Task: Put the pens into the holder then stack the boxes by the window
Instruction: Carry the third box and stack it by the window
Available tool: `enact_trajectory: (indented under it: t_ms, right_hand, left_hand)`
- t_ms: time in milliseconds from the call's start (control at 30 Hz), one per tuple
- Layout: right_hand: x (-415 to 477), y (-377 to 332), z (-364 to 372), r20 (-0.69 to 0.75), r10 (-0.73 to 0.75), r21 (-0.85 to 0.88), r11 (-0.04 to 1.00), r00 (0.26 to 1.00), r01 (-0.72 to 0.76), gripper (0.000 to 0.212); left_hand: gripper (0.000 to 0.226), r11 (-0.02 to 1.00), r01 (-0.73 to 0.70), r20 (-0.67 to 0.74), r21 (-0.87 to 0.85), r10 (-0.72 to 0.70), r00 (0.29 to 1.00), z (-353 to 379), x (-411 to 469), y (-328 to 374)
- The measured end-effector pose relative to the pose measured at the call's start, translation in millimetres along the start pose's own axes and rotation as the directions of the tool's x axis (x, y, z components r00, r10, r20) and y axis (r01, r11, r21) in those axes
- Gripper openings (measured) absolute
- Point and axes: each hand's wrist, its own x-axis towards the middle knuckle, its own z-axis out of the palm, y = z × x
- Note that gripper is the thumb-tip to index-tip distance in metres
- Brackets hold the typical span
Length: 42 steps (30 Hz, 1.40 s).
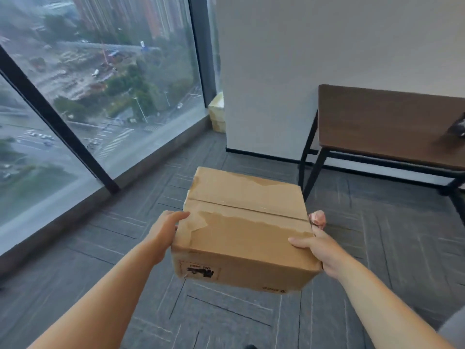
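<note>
I hold a brown cardboard box [246,222] in the air above the grey carpet, taped along its top seam, with a torn label on its near side. My left hand [166,230] presses flat against the box's left side. My right hand [317,245] grips the right near corner, thumb on top. The big window [75,96] runs along the left. In the far corner by the window a pale box [217,114] stands on the floor, partly hidden behind the white wall. No pens or holder are in view.
A dark wooden table [382,124] with black metal legs stands at the right against the white wall [276,71]. A dark object [459,128] lies at its right edge. Grey carpet [156,285] spreads between window and table.
</note>
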Motion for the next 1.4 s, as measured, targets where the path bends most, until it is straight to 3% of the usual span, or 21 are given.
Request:
enact_trajectory:
  t_ms: [133, 300, 567, 733, 1000, 1067, 1300, 1400]
  right_hand:
    - [60, -98, 53, 0.012, -0.054, -0.075, 0.996, 0.998, 0.054, 0.037]
    - [199, -177, 113, 0.026, -0.047, -0.143, 0.988, 0.999, 0.050, 0.054]
    - [378, -318, 207, -0.135, -0.133, -0.173, 0.979, 0.982, 0.108, 0.041]
    - [475, -389, 240, -0.241, -0.088, -0.211, 0.977, 0.967, 0.037, 0.041]
    - [688, -525, 282, -0.182, -0.058, -0.265, 0.964, 0.982, 0.008, 0.039]
    - [737, -557, 294, -0.159, -0.031, -0.288, 0.958, 0.987, -0.016, 0.038]
    - [867, -673, 333, -0.177, -0.039, -0.382, 0.923, 0.983, -0.033, 0.033]
    - [913, -713, 359, -0.171, -0.063, -0.461, 0.887, 0.983, -0.023, 0.037]
  left_hand:
    - [0.033, 1.000, 0.020, 0.049, -0.022, -0.019, 0.999, -27, 80, 50]
    - [0.067, 1.000, 0.027, -0.018, 0.008, -0.026, 0.999, -63, 211, 115]
    - [0.075, 0.999, -0.005, -0.078, 0.043, 0.009, 0.997, -118, 429, 236]
    - [0.087, 0.999, 0.051, -0.053, -0.009, -0.052, 0.997, -126, 534, 305]
    - [0.109, 0.993, 0.095, -0.118, -0.072, -0.103, 0.988, -136, 729, 423]
    - [0.101, 0.989, 0.110, -0.174, -0.099, -0.126, 0.977, -141, 773, 451]
    - [0.035, 0.966, 0.154, -0.263, -0.206, -0.207, 0.942, -148, 890, 539]
    - [0.046, 0.948, 0.214, -0.273, -0.236, -0.276, 0.922, -154, 933, 567]
